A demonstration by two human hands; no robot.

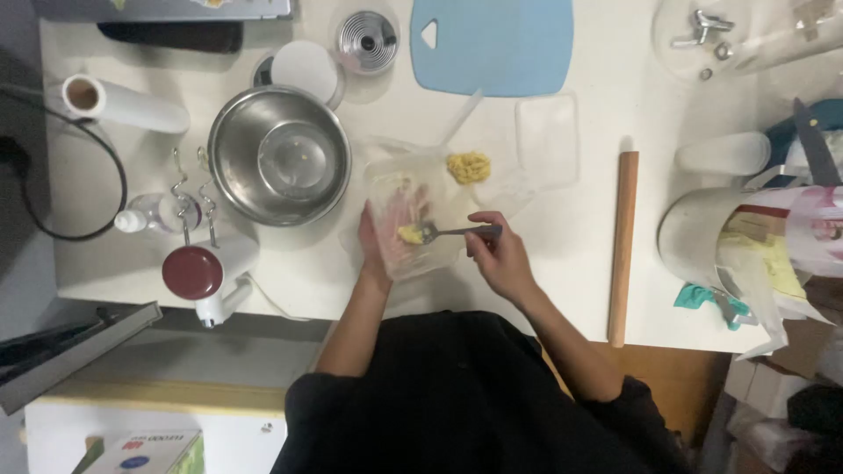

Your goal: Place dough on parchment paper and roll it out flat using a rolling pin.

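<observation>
Both hands busy, frame centre: left hand (pixel 373 246) clamps clear plastic tub (pixel 413 219); right hand (pixel 496 254) grips metal fork (pixel 452 233); hard prying could tip it.

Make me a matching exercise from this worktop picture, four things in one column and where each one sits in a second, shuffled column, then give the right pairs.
Things:
1. steel bowl
2. rolling pin
3. blue cutting board
4. fork

Places:
A. held in the right hand, over the clear plastic container
B. at the far edge of the table, top middle of the view
C. left of the container, near the hand mixer
D. lying lengthwise to the right of the right hand

Pairs: 1-C, 2-D, 3-B, 4-A
</observation>
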